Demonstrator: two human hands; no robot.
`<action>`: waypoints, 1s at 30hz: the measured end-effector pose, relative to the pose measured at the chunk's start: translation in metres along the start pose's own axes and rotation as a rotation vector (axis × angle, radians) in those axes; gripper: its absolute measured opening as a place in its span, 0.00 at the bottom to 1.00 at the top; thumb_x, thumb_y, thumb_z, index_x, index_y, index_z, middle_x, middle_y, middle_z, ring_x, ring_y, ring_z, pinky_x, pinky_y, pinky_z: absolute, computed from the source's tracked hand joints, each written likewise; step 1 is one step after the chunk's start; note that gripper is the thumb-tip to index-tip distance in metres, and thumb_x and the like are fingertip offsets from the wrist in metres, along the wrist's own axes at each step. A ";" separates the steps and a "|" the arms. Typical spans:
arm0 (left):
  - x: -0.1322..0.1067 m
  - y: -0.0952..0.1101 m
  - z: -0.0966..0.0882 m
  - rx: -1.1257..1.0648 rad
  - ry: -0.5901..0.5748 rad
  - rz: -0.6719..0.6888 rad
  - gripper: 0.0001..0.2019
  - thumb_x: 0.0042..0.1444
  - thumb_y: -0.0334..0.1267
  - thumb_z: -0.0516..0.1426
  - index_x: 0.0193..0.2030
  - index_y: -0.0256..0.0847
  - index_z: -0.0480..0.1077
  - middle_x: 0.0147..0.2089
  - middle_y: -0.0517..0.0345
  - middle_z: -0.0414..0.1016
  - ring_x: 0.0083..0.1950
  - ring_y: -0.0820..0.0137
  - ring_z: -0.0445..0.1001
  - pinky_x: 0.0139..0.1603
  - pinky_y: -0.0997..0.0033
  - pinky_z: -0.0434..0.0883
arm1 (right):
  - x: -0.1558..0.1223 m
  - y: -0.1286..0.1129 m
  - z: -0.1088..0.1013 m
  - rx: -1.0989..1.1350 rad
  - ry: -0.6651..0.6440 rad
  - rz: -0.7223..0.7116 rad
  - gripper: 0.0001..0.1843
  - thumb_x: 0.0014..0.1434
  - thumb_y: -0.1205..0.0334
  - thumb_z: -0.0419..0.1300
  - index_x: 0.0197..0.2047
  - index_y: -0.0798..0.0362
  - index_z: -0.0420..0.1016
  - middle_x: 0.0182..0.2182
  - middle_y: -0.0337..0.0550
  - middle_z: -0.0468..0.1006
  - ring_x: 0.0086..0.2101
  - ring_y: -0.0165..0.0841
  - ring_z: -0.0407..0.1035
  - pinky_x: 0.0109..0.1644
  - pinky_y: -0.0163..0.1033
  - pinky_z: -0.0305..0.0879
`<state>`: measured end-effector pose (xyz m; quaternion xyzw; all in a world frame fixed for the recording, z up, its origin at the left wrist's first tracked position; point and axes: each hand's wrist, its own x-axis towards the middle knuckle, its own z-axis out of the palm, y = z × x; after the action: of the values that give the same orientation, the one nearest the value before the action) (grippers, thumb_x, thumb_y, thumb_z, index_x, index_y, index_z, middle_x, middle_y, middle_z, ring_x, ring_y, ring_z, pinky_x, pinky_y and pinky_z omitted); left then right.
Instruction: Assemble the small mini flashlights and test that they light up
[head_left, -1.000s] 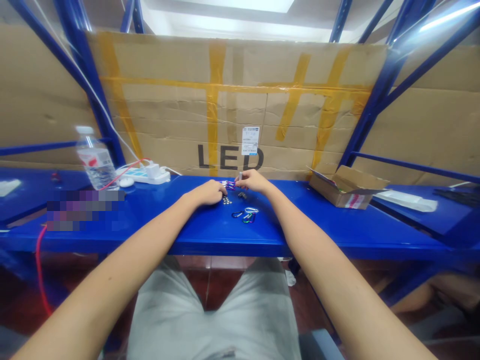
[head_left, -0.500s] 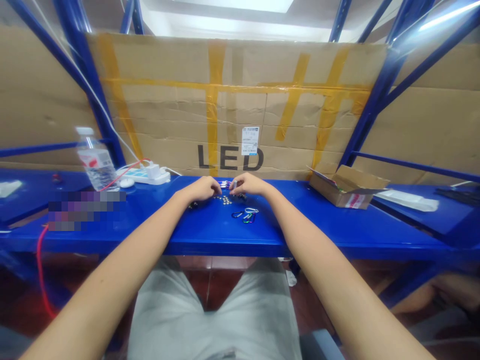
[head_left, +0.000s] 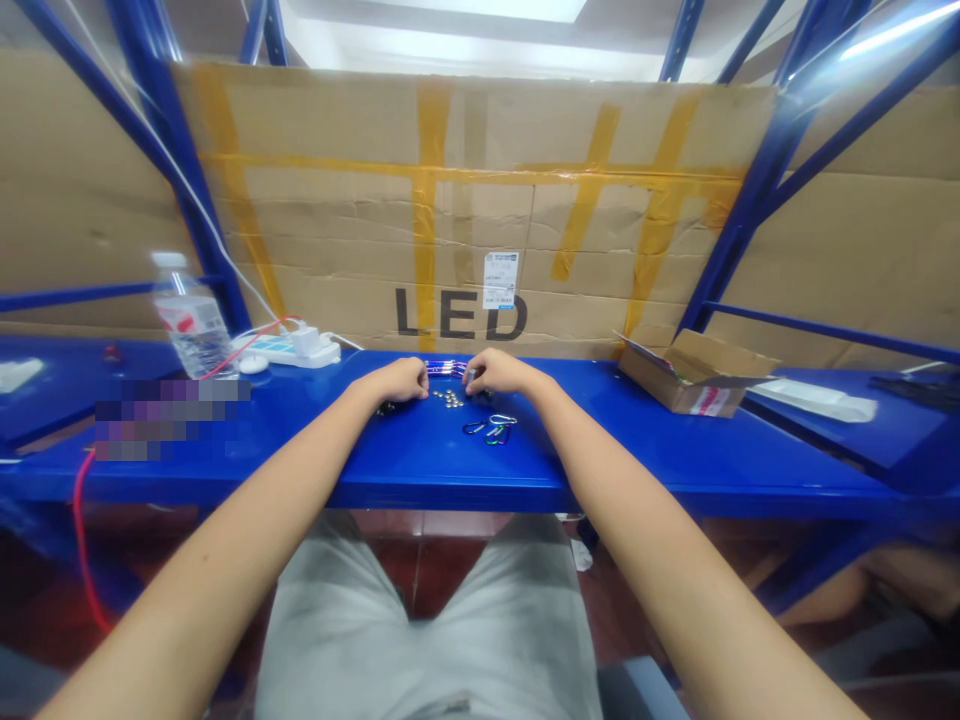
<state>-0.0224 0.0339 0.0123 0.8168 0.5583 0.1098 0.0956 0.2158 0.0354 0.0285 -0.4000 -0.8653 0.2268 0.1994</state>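
Note:
My left hand (head_left: 401, 380) and my right hand (head_left: 499, 372) rest close together on the blue bench (head_left: 420, 460), both with fingers curled. Between their fingertips stretches a row of small purple carabiners (head_left: 445, 367), pinched at each end. A little heap of small silver rings (head_left: 448, 399) lies just in front of the hands. Nearer to me, by my right wrist, lie a few loose carabiners (head_left: 493, 429) in blue, silver and green.
A water bottle (head_left: 191, 320) stands at the left, with a white power strip (head_left: 289, 349) and red cable behind it. An open cardboard box (head_left: 694, 372) sits at the right. A taped cardboard sheet marked LED (head_left: 465, 210) backs the bench. Blue rack posts rise on both sides.
My left hand has drawn back to the left off the silver rings. My right hand has lowered and closed in. The purple row now spans between both hands.

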 end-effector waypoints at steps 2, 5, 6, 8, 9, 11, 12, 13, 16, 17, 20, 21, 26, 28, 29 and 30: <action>0.000 0.000 -0.001 -0.014 -0.011 -0.014 0.03 0.46 0.33 0.63 0.29 0.41 0.78 0.31 0.55 0.81 0.32 0.67 0.75 0.33 0.73 0.69 | 0.000 -0.001 0.000 -0.007 -0.004 -0.004 0.06 0.46 0.71 0.69 0.31 0.55 0.83 0.22 0.37 0.77 0.25 0.29 0.67 0.32 0.35 0.60; -0.002 0.001 -0.001 -0.028 -0.006 0.006 0.02 0.44 0.32 0.63 0.28 0.41 0.78 0.30 0.55 0.81 0.32 0.67 0.76 0.32 0.73 0.69 | 0.000 -0.001 0.001 -0.016 -0.009 -0.007 0.06 0.47 0.71 0.68 0.32 0.55 0.83 0.22 0.38 0.77 0.25 0.29 0.67 0.31 0.35 0.60; -0.003 0.002 -0.002 -0.032 -0.004 0.015 0.02 0.44 0.32 0.64 0.27 0.41 0.78 0.30 0.55 0.81 0.32 0.67 0.76 0.32 0.72 0.69 | 0.000 -0.001 0.001 -0.018 -0.010 -0.009 0.06 0.47 0.71 0.68 0.32 0.55 0.83 0.23 0.38 0.78 0.25 0.29 0.67 0.31 0.35 0.60; -0.004 0.004 -0.004 -0.040 -0.006 0.023 0.03 0.43 0.31 0.63 0.26 0.41 0.78 0.28 0.56 0.80 0.30 0.68 0.75 0.32 0.72 0.69 | 0.000 0.000 0.001 -0.017 -0.014 -0.010 0.06 0.48 0.71 0.67 0.32 0.55 0.83 0.23 0.38 0.78 0.25 0.29 0.67 0.31 0.35 0.60; -0.005 0.004 -0.005 -0.041 -0.012 0.021 0.03 0.42 0.31 0.63 0.25 0.41 0.78 0.27 0.56 0.80 0.30 0.68 0.75 0.31 0.72 0.69 | 0.000 0.000 0.002 -0.016 -0.016 -0.011 0.06 0.48 0.71 0.67 0.32 0.55 0.84 0.23 0.38 0.78 0.25 0.29 0.67 0.31 0.35 0.60; -0.007 0.006 -0.007 -0.041 -0.027 0.012 0.03 0.42 0.30 0.62 0.25 0.41 0.78 0.26 0.57 0.79 0.28 0.68 0.74 0.30 0.72 0.68 | 0.001 0.002 0.002 -0.012 -0.017 -0.016 0.07 0.48 0.70 0.67 0.33 0.55 0.84 0.24 0.38 0.79 0.25 0.29 0.67 0.31 0.35 0.60; -0.008 0.007 -0.008 -0.042 -0.035 0.011 0.04 0.42 0.30 0.62 0.25 0.42 0.78 0.26 0.57 0.79 0.28 0.68 0.73 0.30 0.72 0.68 | 0.002 0.003 0.003 -0.007 -0.020 -0.022 0.07 0.48 0.69 0.68 0.33 0.55 0.84 0.24 0.38 0.79 0.25 0.29 0.67 0.31 0.35 0.60; -0.009 0.007 -0.008 -0.044 -0.044 0.014 0.04 0.42 0.30 0.62 0.25 0.42 0.78 0.26 0.57 0.79 0.28 0.68 0.73 0.30 0.72 0.68 | 0.002 0.003 0.003 0.000 -0.023 -0.031 0.07 0.48 0.68 0.68 0.33 0.55 0.84 0.25 0.38 0.79 0.25 0.29 0.67 0.31 0.34 0.60; -0.010 0.009 -0.008 -0.067 -0.043 0.051 0.05 0.43 0.30 0.62 0.28 0.42 0.77 0.29 0.58 0.80 0.31 0.68 0.75 0.32 0.72 0.69 | 0.003 0.005 0.005 0.026 -0.034 -0.051 0.06 0.48 0.66 0.68 0.32 0.55 0.84 0.25 0.39 0.80 0.26 0.29 0.67 0.32 0.34 0.61; -0.010 0.009 -0.007 -0.076 -0.021 0.066 0.05 0.44 0.30 0.62 0.29 0.42 0.77 0.30 0.58 0.80 0.32 0.68 0.75 0.33 0.72 0.69 | 0.003 0.005 0.005 0.033 -0.036 -0.054 0.05 0.48 0.66 0.68 0.32 0.55 0.84 0.25 0.39 0.79 0.26 0.29 0.67 0.32 0.34 0.61; -0.008 0.012 -0.004 -0.099 0.138 0.127 0.06 0.47 0.30 0.61 0.34 0.41 0.76 0.34 0.57 0.81 0.36 0.67 0.76 0.37 0.71 0.70 | 0.004 0.005 0.007 0.051 -0.044 -0.054 0.05 0.48 0.66 0.68 0.32 0.55 0.83 0.24 0.38 0.78 0.26 0.29 0.66 0.32 0.34 0.60; -0.008 0.014 -0.003 -0.110 0.212 0.161 0.07 0.48 0.29 0.60 0.35 0.40 0.76 0.35 0.56 0.81 0.37 0.67 0.77 0.39 0.70 0.70 | 0.004 0.004 0.008 0.055 -0.049 -0.053 0.06 0.47 0.67 0.67 0.32 0.55 0.83 0.24 0.37 0.77 0.26 0.29 0.66 0.32 0.34 0.60; -0.006 0.028 0.002 -0.157 0.470 0.362 0.06 0.55 0.29 0.58 0.39 0.39 0.73 0.38 0.56 0.79 0.39 0.69 0.75 0.43 0.70 0.71 | 0.004 0.004 0.011 0.029 -0.024 -0.062 0.03 0.50 0.66 0.66 0.30 0.56 0.80 0.21 0.35 0.71 0.25 0.28 0.60 0.31 0.35 0.55; -0.007 0.035 0.004 -0.151 0.506 0.399 0.06 0.56 0.29 0.58 0.40 0.39 0.73 0.38 0.56 0.78 0.38 0.69 0.75 0.42 0.70 0.71 | 0.004 0.004 0.011 0.015 0.058 -0.077 0.04 0.53 0.65 0.64 0.31 0.56 0.80 0.22 0.35 0.71 0.26 0.28 0.60 0.32 0.35 0.54; -0.008 0.039 0.005 -0.146 0.519 0.414 0.06 0.56 0.29 0.58 0.41 0.39 0.72 0.38 0.56 0.78 0.39 0.69 0.75 0.42 0.70 0.71 | 0.005 0.004 0.011 0.009 0.107 -0.088 0.05 0.54 0.66 0.62 0.33 0.56 0.80 0.23 0.36 0.72 0.27 0.28 0.61 0.33 0.35 0.55; -0.009 0.041 0.007 -0.141 0.532 0.429 0.06 0.57 0.29 0.58 0.41 0.39 0.72 0.38 0.56 0.77 0.39 0.69 0.75 0.42 0.70 0.71 | 0.005 0.004 0.011 0.004 0.153 -0.100 0.06 0.54 0.67 0.61 0.34 0.56 0.80 0.25 0.37 0.75 0.29 0.29 0.63 0.35 0.35 0.56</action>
<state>0.0134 0.0108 0.0169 0.8495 0.3705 0.3749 -0.0222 0.2099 0.0394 0.0181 -0.3718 -0.8661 0.1870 0.2768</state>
